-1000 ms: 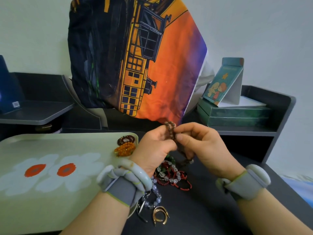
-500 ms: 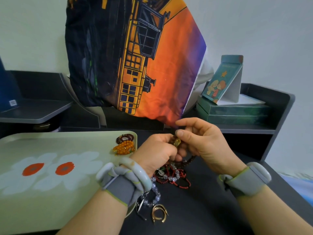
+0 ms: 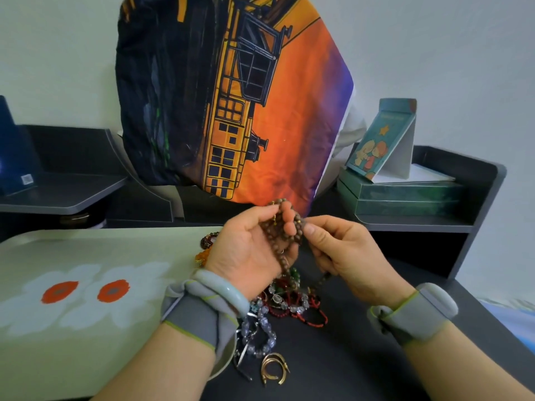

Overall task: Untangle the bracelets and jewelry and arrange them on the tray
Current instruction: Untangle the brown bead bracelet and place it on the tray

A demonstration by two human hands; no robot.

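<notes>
A pale green tray point(image 3: 86, 256) with 2 white flowers and orange centres is lying on the left of the dark surface point(image 3: 362, 357), its rounded right edge running just beside the left wrist. Most of the tray is showing bare, with only a dark red bracelet point(image 3: 209, 238) and an orange bead bracelet point(image 3: 202, 256) sitting at its far right corner, both partly hidden behind the left hand.

A big orange and black cushion point(image 3: 231, 96) is leaning at the back, and a stack of green boxes point(image 3: 405, 195) is resting on the grey shelf point(image 3: 480, 198) to the right.

The left hand point(image 3: 252, 253) is turning palm up with fingers curling round a long strand of brown wooden beads point(image 3: 282, 238), looped over the fingertips and trailing down across the palm. The right hand point(image 3: 341, 250) is pinching the same strand between thumb and fingers, just beside the left fingertips. Small gold pieces are showing among the brown beads.

Below the hands, a tangled pile of jewelry point(image 3: 292, 299) is lying on the surface: red cords, clear faceted beads and green beads are overlapping. A pale blue bead bracelet point(image 3: 263, 334) is lying nearer, by the tray's edge, and gold hoop earrings point(image 3: 273, 369) are sitting nearest the front. Open dark surface is stretching to the right of the pile.
</notes>
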